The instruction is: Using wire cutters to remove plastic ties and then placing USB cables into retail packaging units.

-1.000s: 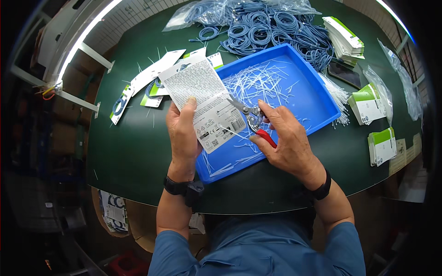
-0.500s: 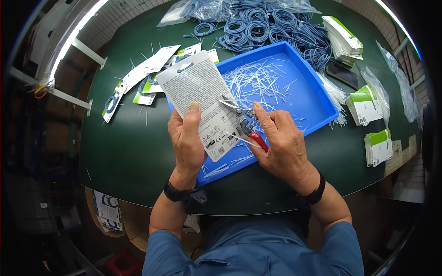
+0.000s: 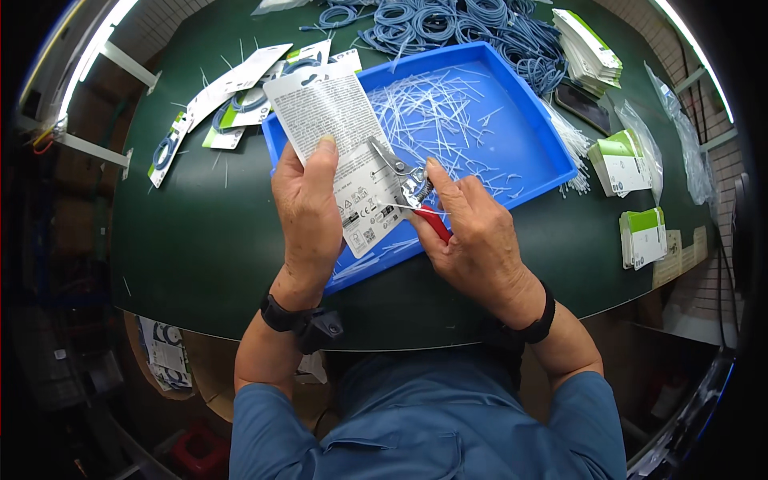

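Observation:
My left hand point(image 3: 308, 204) grips a white printed card point(image 3: 320, 112) by its left edge, thumb on top and fingers behind. The card's back, with text and symbols, faces up, tilted over the tray. My right hand point(image 3: 480, 232) is closed around red-handled pruning shears point(image 3: 434, 222), index finger stretched along the upper side. The metal blades lie across the card's right edge and point away to the left. A thin white cable tie point(image 3: 392, 205) sticks out sideways by the shears' pivot. Whatever lies behind the card is hidden.
A blue tray point(image 3: 524, 152) with white cable-tie pieces point(image 3: 432, 112) stands beneath my hands. Carded cables point(image 3: 164, 148) lie left, coiled blue cables point(image 3: 436, 24) behind. On the right are card stacks point(image 3: 620, 164), a phone point(image 3: 582, 108), loose cable ties point(image 3: 572, 148) and plastic bags point(image 3: 684, 120).
The whole scene has shifted up and left in the picture. Both hands keep their holds on the card and the shears, with little change between them.

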`<state>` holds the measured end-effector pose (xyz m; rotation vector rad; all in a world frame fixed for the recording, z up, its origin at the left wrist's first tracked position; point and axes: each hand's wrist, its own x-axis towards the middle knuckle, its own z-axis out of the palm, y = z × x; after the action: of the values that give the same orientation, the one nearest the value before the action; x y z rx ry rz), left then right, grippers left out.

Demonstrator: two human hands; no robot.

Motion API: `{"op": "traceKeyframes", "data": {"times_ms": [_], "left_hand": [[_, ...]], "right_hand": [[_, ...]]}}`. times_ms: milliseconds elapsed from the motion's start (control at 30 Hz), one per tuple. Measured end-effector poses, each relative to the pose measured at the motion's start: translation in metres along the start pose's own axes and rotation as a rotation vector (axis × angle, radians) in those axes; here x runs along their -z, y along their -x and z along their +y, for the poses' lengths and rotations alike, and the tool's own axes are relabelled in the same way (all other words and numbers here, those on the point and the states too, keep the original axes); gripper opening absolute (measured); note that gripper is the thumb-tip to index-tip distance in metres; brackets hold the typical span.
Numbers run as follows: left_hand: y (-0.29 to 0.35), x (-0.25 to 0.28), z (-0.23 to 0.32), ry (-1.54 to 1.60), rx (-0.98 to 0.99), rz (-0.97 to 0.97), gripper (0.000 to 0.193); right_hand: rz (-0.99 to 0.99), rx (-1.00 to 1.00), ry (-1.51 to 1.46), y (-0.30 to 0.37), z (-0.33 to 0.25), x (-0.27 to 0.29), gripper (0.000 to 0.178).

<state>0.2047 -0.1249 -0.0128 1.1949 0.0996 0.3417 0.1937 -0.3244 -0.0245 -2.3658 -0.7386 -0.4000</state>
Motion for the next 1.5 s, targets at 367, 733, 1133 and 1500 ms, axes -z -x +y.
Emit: {"op": "traceKeyframes", "data": {"times_ms": [367, 733, 1133, 1500], "left_hand": [[0.006, 0.001, 0.003, -0.033, 0.018, -0.031, 0.034], [0.008, -0.002, 0.001, 0.024, 0.057, 0.01, 0.037], [0.007, 0.0, 0.002, 0.068, 0.044, 0.059, 0.036], [0.013, -0.005, 0.002, 0.027, 0.023, 0.042, 0.036]], "right_hand": [[-0.111, -0.067, -0.145, 0.052, -0.003, 0.027, 0.074], [-0.049, -0.043, -0.205, 0.05, -0.006, 0.018, 0.076], [-0.026, -0.023, -0.145, 0.043, -0.013, 0.013, 0.075], [0.004, -0.058, -0.214, 0.056, -0.012, 0.006, 0.074]]}}
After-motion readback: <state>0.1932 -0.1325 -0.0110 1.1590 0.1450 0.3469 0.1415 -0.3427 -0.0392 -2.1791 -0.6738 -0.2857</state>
